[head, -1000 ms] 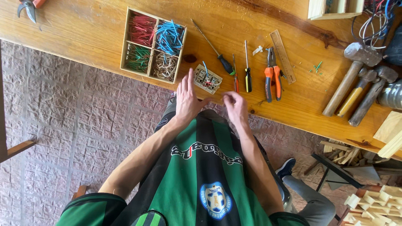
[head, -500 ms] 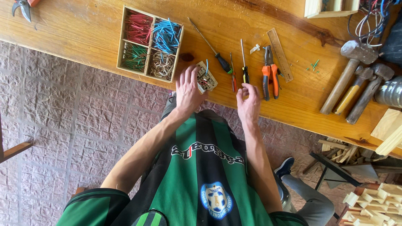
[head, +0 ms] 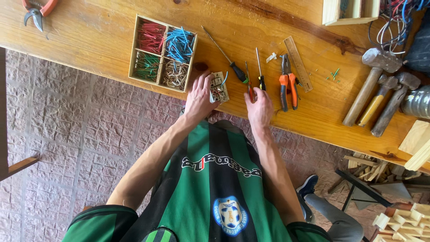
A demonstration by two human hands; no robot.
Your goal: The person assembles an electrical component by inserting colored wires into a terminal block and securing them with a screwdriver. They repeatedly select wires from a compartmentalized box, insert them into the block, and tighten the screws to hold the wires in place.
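A small beige switch module (head: 219,87) is steadied on the wooden worktop (head: 89,40) by the spread left hand (head: 199,96), just beside a compartmented wire box (head: 162,53). A thin red-handled screwdriver (head: 249,83) is pinched by the right hand (head: 260,106).

1. Both forearms are bare and reach forward from the body, drawing closer together toward the hands.
2. The left hand (head: 200,96) lies palm down with its back to the camera, fingers spread loosely and pointing forward, the thumb out toward the right hand.
3. The right hand (head: 260,107) is just beside it but apart, back up, fingers curled forward and bunched at the tips.
4. Whether the right fingertips pinch anything cannot be told.
5. Both wrists are straight, in line with the forearms.
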